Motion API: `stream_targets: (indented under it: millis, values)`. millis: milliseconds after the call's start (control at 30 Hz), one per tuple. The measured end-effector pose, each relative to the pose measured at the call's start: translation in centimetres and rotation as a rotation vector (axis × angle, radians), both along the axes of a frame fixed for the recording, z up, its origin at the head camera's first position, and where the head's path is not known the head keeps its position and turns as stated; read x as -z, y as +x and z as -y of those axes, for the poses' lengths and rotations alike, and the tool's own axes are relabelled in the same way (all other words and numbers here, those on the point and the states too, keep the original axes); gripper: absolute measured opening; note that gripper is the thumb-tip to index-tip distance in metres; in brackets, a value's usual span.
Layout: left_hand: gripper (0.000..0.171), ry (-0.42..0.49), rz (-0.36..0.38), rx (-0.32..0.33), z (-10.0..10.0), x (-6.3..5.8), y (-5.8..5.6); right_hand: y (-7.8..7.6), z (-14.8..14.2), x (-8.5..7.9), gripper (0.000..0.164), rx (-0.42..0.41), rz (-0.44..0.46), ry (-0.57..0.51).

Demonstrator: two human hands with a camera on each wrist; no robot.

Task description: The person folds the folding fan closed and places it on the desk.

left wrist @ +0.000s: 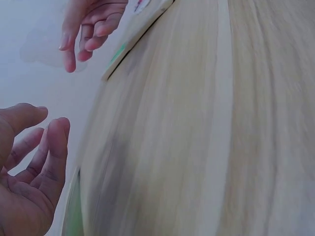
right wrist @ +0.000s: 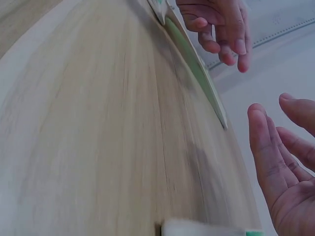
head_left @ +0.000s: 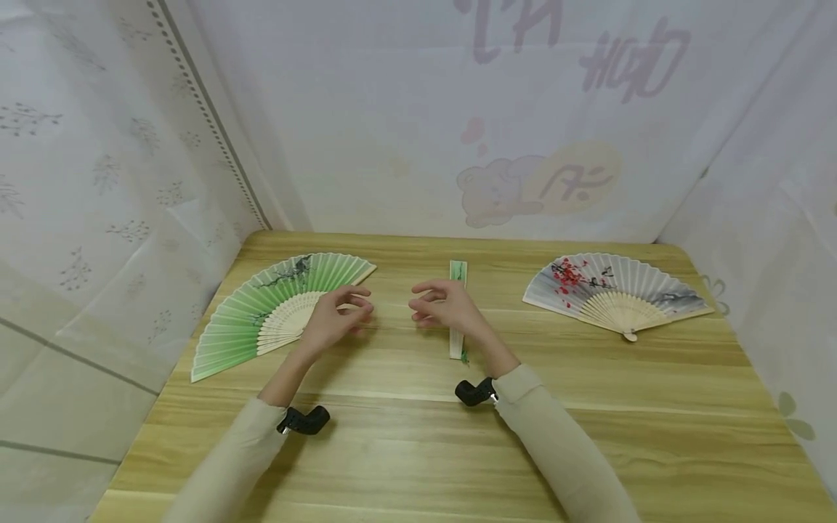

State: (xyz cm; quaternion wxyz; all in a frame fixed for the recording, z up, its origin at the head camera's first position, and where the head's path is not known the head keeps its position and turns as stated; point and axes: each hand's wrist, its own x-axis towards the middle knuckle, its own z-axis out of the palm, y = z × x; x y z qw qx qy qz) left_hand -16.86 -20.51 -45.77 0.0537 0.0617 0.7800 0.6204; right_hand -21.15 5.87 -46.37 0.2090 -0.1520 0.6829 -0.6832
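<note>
Both hands hover above the table, a short gap between them, and neither holds anything. The left hand (head_left: 331,317), fingers loosely bent, is over the right part of a spread green folding fan (head_left: 225,330) with pale ribs. Loosely curved too, the right hand (head_left: 447,309) hangs over a folded fan (head_left: 458,270) with a green end and green tassel, hiding its middle. A spread grey-white folding fan (head_left: 644,280) with red blossoms lies farther right. In the left wrist view the left hand (left wrist: 29,172) shows thumb and fingers apart; the right wrist view shows the right hand (right wrist: 290,172) likewise.
The wooden table (head_left: 392,450) carries all three fans. White printed cloth (head_left: 366,131) hangs behind it, with patterned curtain (head_left: 118,181) on the left and more cloth (head_left: 785,218) on the right. Black cameras (head_left: 304,420) sit on both wrists.
</note>
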Motion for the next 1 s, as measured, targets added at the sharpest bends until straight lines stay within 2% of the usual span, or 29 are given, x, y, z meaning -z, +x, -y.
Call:
stream_targets:
  millis: [133,500,767,1000]
  values:
    - [0.04,-0.022,-0.018,-0.022,1.5,-0.2,0.8,0.0,1.1,0.2,0.045,-0.02,-0.005,-0.001]
    - [0.037,-0.074,-0.07,-0.101,5.8,-0.3,3.0,0.2,4.3,1.1,0.045,-0.053,0.074,-0.055]
    - [0.042,-0.015,-0.096,-0.156,8.7,-0.8,4.5,0.3,6.2,1.4,0.045,-0.059,0.141,-0.115]
    - [0.041,-0.13,-0.138,-0.218,11.4,-0.8,5.9,0.5,7.6,1.8,0.045,-0.074,0.197,-0.163]
